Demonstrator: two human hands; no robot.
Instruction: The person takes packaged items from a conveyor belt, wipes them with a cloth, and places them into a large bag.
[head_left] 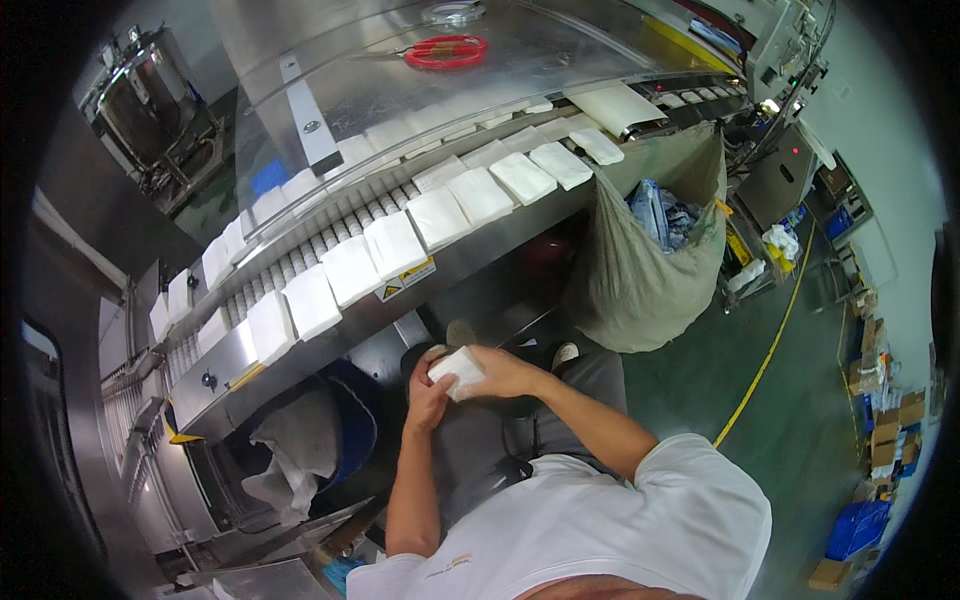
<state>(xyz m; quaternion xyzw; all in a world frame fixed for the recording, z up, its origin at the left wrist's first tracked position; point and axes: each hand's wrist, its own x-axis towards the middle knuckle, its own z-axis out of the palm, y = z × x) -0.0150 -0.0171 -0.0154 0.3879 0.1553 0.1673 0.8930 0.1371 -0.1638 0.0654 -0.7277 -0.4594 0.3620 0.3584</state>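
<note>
Over my lap, both hands hold a folded white sheet point(459, 372) that looks like a thick, soft square pad. My left hand point(428, 392) grips its left side with the fingers curled round it. From the right, my right hand point(505, 373) closes on the other side, partly hiding it. Beyond my hands, similar folded white sheets point(394, 243) lie in a row along the near edge of a roller conveyor point(343, 226). More such pads lie along its far side.
A large beige cloth sack point(640, 290) hangs open at the conveyor's right end, with blue and white packets inside. Below the conveyor at left stands a dark blue bin point(357, 420) with white cloth in it. Red coiled cord point(445, 53) lies on the metal cover.
</note>
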